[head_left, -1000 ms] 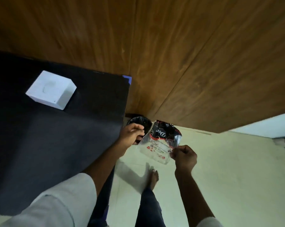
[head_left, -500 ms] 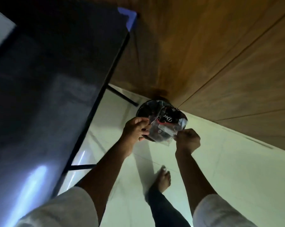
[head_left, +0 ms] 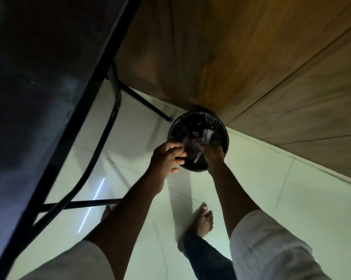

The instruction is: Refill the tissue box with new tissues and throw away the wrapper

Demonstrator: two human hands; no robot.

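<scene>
A clear plastic wrapper (head_left: 194,142) with black and red print hangs crumpled over the mouth of a round black bin (head_left: 223,128) lined with a black bag. My left hand (head_left: 167,157) pinches the wrapper's left edge at the bin's near rim. My right hand (head_left: 214,153) grips its right side, fingers reaching down inside the bin. The tissue box is out of view.
The black table (head_left: 39,98) fills the left, its metal legs (head_left: 114,110) and crossbars standing on the pale tiled floor. A wooden wall (head_left: 251,57) rises behind the bin. My bare foot (head_left: 202,221) stands just short of the bin.
I have leaned in over the bin. Both hands have lowered the wrapper from above the rim into the bin's mouth, crumpling it. The table and white box have slid out of view to the left.
</scene>
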